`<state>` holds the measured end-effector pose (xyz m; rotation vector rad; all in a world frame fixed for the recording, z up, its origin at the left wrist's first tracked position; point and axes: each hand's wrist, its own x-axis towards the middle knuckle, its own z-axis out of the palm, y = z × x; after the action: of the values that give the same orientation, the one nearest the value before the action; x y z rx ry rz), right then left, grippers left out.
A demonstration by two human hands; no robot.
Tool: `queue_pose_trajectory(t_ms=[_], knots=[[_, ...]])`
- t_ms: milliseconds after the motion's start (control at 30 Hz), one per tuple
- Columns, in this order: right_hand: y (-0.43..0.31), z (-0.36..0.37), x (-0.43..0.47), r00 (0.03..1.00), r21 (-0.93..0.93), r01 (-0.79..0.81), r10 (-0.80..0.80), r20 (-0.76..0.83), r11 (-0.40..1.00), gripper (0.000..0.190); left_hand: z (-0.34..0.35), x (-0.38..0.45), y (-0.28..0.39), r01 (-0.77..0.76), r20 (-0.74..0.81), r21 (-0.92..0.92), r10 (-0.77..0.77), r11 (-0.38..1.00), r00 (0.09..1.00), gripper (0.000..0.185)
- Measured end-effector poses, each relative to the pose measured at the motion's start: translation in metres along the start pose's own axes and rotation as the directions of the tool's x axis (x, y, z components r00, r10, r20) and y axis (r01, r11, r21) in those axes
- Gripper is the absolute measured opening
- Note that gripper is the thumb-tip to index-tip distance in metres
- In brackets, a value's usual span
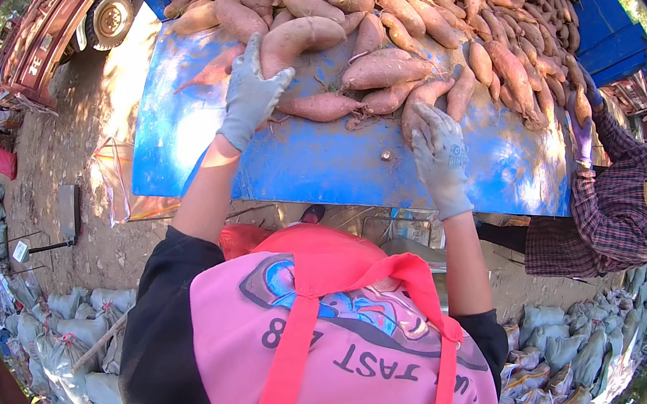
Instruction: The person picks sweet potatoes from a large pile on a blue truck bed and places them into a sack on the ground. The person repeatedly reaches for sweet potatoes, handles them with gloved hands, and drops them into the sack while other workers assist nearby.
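My left hand (256, 94), in a pale grey work glove, grips the lower end of a thick curved sweet potato (298, 38). My right hand (440, 150), gloved alike, lies over the lower part of another sweet potato (430, 94), its fingers on the skin. Both hands are above a blue metal truck panel (315, 168) smeared with soil. Between them lie a reddish sweet potato (323, 107) and a larger one (385, 70). A big heap of sweet potatoes (396, 8) covers the far part of the panel.
A co-worker in a checked shirt (611, 177) handles sweet potatoes at the panel's right end. A platform scale (68, 210) stands on the ground at left. Filled sacks (72, 322) lie behind me on both sides. A loaded red truck (58, 18) is at upper left.
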<state>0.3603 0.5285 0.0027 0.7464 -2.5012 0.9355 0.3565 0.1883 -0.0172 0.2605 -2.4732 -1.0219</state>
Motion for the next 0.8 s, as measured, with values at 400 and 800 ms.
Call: queue_pose_trajectory(t_ms=[400,800], knots=[[-0.049,0.051,0.038,0.987,0.096,0.154,-0.149,-0.056,0.983,0.034,-0.002,0.027,0.013,-0.128,0.292,0.298,0.037,0.946,0.956,0.089],[-0.130,0.050,0.045,0.684,0.699,-0.706,0.145,0.714,-0.115,0.070,-0.026,-0.018,0.032,0.281,0.323,-0.920,0.122,0.274,0.939,0.040]])
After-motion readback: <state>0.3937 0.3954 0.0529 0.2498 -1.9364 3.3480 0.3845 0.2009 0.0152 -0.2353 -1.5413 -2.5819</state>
